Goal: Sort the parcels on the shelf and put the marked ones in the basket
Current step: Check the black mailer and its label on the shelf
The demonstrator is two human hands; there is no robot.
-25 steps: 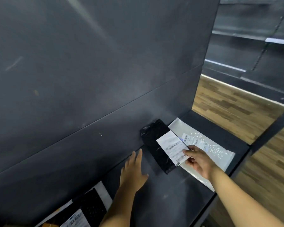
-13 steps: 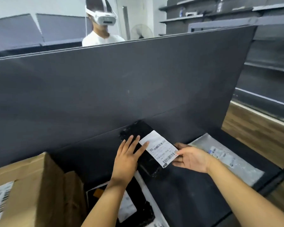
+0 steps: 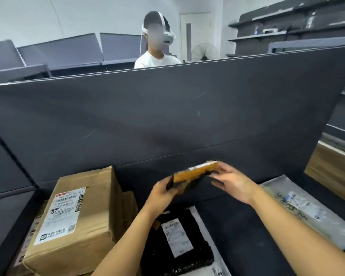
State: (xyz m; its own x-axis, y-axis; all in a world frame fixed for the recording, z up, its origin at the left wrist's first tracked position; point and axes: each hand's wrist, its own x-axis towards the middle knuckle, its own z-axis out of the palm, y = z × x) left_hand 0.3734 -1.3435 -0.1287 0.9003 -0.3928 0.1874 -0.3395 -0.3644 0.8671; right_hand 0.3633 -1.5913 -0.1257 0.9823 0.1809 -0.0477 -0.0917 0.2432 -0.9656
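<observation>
parcels are lying along the dark shelf, and one more is being held above it. at the far left a big cardboard box is sitting with a white shipping label facing the camera. just behind its right side a smaller brown box is showing. to the right of the boxes a black parcel is lying flat with a white label on top, and it is resting partly on a white mailer, whose edge is showing along its right side. above this black parcel the left hand is gripping the lower left end of a flat parcel, which is black with an orange face and is looking blurred. the right hand is gripping the upper right end of the same parcel. so both hands are clamping on it and holding it tilted in the air, in front of the dark back panel and not touching the shelf. further right a clear plastic bag parcel is lying flat near the right end of the shelf, apart from the hands. behind the panel a person in a white shirt is standing and wearing a headset. at the far right a strip of wooden floor is showing.
</observation>
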